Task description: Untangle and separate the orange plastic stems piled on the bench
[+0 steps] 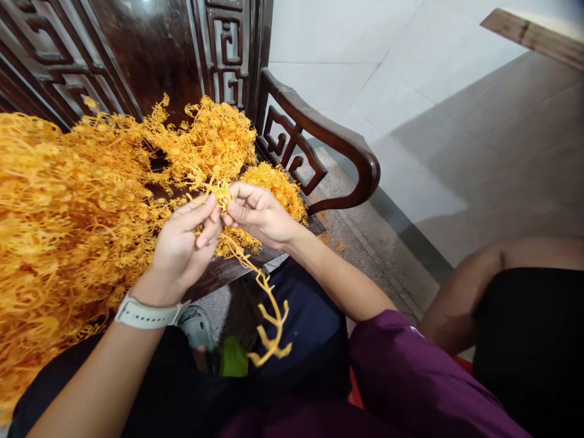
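My left hand (187,240) and my right hand (262,213) meet near the middle of the view. Their fingertips pinch a yellow plastic sprig (272,298) at its spidery, flower-like top end. Its thin, branching stem hangs below the fingers over my lap, with short forked tips at the bottom. The fingers partly cover the exact points of grip. Behind and to the left of my hands lies a large heap of similar yellow-orange plastic pieces (68,219). A smaller pile (276,188) sits just beyond my right hand.
The heap rests on a dark carved wooden bench (219,277) with a curved armrest (337,137) at its right end. A tiled wall (328,36) stands behind. At right, another person's bent leg (460,298) is close by. A green object (234,357) lies below, near a grey clog (197,328).
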`<act>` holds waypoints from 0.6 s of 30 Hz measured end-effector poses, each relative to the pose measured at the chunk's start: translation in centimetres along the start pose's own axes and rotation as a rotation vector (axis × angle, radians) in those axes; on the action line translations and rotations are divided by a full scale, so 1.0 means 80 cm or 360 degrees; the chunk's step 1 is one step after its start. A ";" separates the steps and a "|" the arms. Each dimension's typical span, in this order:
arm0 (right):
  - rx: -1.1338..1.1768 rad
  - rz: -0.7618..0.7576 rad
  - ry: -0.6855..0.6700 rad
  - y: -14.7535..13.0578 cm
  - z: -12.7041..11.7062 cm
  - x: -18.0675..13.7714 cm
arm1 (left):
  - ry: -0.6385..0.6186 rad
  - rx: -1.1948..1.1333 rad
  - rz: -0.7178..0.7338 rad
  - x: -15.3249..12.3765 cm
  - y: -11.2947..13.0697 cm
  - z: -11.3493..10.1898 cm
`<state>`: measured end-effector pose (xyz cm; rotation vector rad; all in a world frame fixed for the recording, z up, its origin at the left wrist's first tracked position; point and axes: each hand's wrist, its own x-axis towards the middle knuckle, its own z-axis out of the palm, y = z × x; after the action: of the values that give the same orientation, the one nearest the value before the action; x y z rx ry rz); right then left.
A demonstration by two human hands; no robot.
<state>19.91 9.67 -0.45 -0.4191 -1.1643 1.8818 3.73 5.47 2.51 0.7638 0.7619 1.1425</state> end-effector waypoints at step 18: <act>-0.1851 -0.0244 0.0536 -0.024 -0.120 0.002 | 0.0219 0.0572 0.0077 0.001 0.027 -0.034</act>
<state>27.07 15.58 -3.69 -1.1656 -1.8776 0.7776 0.41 6.42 2.87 1.0138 1.0874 1.1233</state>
